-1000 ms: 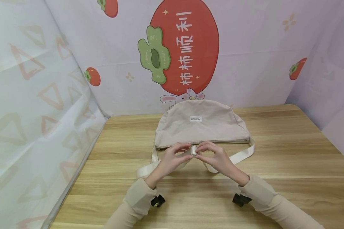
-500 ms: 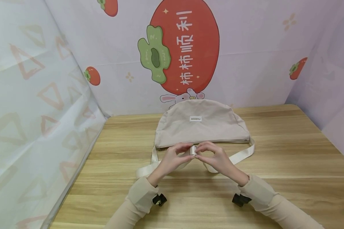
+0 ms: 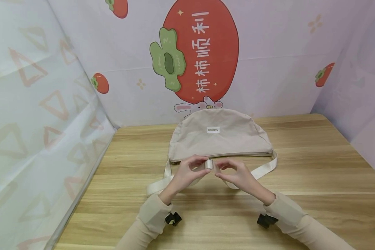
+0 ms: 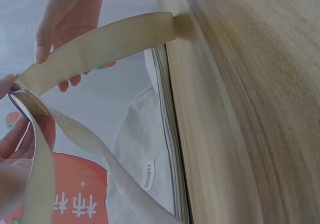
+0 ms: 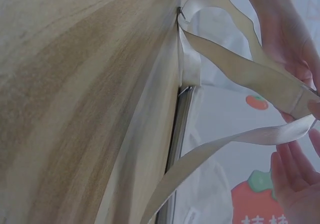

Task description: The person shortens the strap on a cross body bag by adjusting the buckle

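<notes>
A beige cloth bag (image 3: 193,140) with a small white label lies on the table, its zipped edge facing me. From it runs a pale webbing strap (image 4: 110,41), raised in front of the bag. My left hand (image 3: 185,175) pinches the metal slider buckle (image 3: 209,164) on the strap between thumb and fingers. Just right of the buckle, my right hand (image 3: 242,175) has its thumb and fingers apart, with the strap passing between them. In the right wrist view the right fingers (image 5: 295,169) look fairly straight beside the strap. Part of the buckle is hidden by the left fingers.
The wooden table (image 3: 315,156) extends to both sides of the bag. A printed cloth backdrop (image 3: 268,86) with red persimmons stands behind it, and a white patterned cloth (image 3: 59,139) hangs along the left edge.
My right hand has drawn slightly right, away from the buckle, and its thumb and fingers have spread. The left hand keeps its pinch, shifted slightly left. The bag stays put.
</notes>
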A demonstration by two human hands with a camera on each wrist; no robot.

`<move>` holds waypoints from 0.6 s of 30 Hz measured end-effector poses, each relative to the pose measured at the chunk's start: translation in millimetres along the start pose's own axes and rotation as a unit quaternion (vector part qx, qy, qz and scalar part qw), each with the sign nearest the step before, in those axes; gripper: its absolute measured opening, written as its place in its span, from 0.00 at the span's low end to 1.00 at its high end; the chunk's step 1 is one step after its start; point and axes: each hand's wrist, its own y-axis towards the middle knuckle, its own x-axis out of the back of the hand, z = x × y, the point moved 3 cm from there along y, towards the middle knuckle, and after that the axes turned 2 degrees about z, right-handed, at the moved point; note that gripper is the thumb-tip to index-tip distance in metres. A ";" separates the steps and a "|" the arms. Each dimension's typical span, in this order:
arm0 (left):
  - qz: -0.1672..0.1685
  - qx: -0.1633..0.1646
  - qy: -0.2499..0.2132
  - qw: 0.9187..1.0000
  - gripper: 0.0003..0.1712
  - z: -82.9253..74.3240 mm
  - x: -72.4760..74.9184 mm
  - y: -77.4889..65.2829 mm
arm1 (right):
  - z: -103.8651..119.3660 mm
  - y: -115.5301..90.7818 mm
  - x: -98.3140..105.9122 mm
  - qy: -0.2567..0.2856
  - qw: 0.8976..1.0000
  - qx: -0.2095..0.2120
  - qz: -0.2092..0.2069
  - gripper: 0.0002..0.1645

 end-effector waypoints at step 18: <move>-0.003 -0.018 -0.001 1.000 0.19 -5.2 5.1 -3.8 | -20.7 -10.1 -0.2 -0.012 1.000 0.025 0.003 0.12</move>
